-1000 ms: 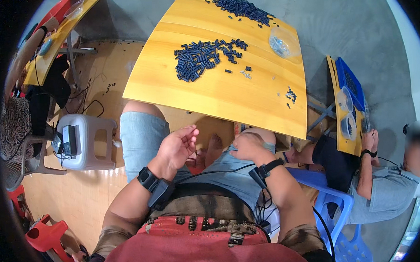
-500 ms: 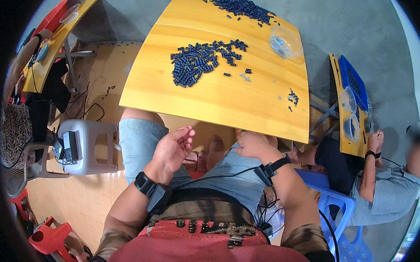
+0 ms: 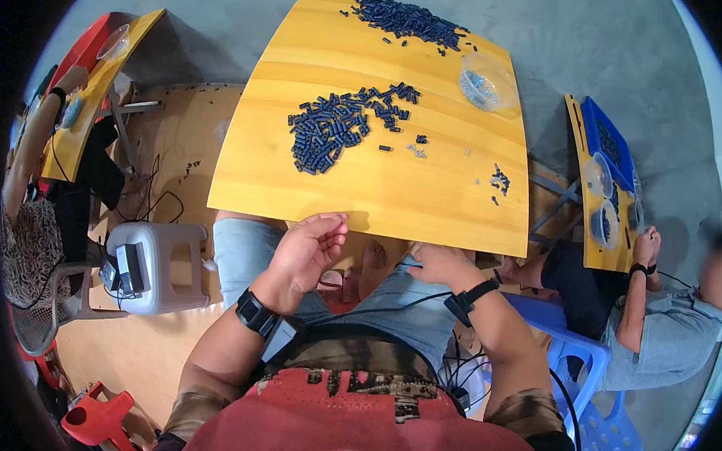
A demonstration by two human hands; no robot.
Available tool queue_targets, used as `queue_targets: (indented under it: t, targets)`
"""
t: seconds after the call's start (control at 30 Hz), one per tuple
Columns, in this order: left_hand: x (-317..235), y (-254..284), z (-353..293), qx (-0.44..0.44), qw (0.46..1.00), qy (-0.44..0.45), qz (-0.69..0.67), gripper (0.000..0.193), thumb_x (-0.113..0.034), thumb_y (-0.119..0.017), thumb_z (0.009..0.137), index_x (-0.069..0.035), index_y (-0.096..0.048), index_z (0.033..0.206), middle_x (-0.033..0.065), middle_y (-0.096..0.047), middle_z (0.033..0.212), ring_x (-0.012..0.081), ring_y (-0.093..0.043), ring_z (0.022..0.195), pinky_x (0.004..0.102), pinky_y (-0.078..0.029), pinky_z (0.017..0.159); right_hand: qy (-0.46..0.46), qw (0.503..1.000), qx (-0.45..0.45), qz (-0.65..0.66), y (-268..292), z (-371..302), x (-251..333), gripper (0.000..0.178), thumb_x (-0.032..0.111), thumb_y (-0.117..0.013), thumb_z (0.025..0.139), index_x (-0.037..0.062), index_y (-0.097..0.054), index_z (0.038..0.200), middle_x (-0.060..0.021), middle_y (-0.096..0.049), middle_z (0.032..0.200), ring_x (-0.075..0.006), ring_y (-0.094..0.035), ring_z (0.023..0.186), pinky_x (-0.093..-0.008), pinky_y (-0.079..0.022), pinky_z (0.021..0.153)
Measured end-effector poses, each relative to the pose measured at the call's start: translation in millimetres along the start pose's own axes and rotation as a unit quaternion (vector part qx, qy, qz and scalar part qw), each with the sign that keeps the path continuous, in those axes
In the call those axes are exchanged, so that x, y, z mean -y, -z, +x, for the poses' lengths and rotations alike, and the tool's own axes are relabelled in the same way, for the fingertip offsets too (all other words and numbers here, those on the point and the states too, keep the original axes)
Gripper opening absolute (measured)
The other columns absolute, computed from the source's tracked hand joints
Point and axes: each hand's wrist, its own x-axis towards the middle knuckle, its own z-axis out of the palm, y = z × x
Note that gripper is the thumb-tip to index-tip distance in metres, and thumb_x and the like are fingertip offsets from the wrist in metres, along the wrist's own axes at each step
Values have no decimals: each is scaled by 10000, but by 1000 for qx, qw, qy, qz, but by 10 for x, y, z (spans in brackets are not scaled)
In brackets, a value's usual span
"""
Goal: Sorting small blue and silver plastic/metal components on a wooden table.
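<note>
My left hand [image 3: 312, 248] is at the near edge of the yellow wooden table [image 3: 279, 198], palm partly up, thumb and forefinger pinched. Anything between those fingertips is too small to make out. Over my lap, just below the table edge, my right hand [image 3: 441, 265] is closed with its fingers bent down. A bit of blue shows by its fingers; what it holds is unclear. On the table lies a pile of small black cylindrical parts [image 3: 325, 134]. Right of it are two loose black pieces, small silvery bits [image 3: 416, 151] and a little cluster of dark bits [image 3: 499, 179].
A larger black pile [image 3: 408, 18] and a clear plastic bowl [image 3: 488, 81] of small pieces occupy the far side. At right, a co-worker [image 3: 655, 317] sits at another table with a blue tray [image 3: 607, 138]. A grey stool [image 3: 165, 266] with black devices stands left.
My left hand has moved slightly up and right, its fingertips now over the table's edge. My right hand has shifted slightly down, still closed. The table sits a little lower in view.
</note>
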Motion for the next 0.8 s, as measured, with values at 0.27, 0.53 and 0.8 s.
queue_targets:
  t: [0.27,0.53,0.8]
  targets:
    - [-159,-40,0,7,1000,8,19,155,-150,-498,909,-37,-567,990,-1,-590,816,89,-536,695,202,-444,629,-67,997,39,17,46,112,105,431,358,-647,662,-18,-662,872,-214,-619,935,-365,-568,942,-422,-443,854]
    - [-324,-160,293,82,996,-3,26,167,-148,-498,912,-33,-563,1015,6,-601,850,90,-550,717,208,-459,652,-65,998,4,21,-114,146,-43,454,380,-636,687,5,-664,941,-230,-601,1018,-348,-537,1039,-407,-402,930]
    - [-387,-190,511,98,995,-15,17,157,-140,-504,909,-47,-560,1023,11,-602,870,103,-569,754,224,-478,663,-54,981,142,116,-165,225,-289,592,441,-639,687,-27,-603,1048,-227,-572,1104,-365,-555,985,-409,-429,890]
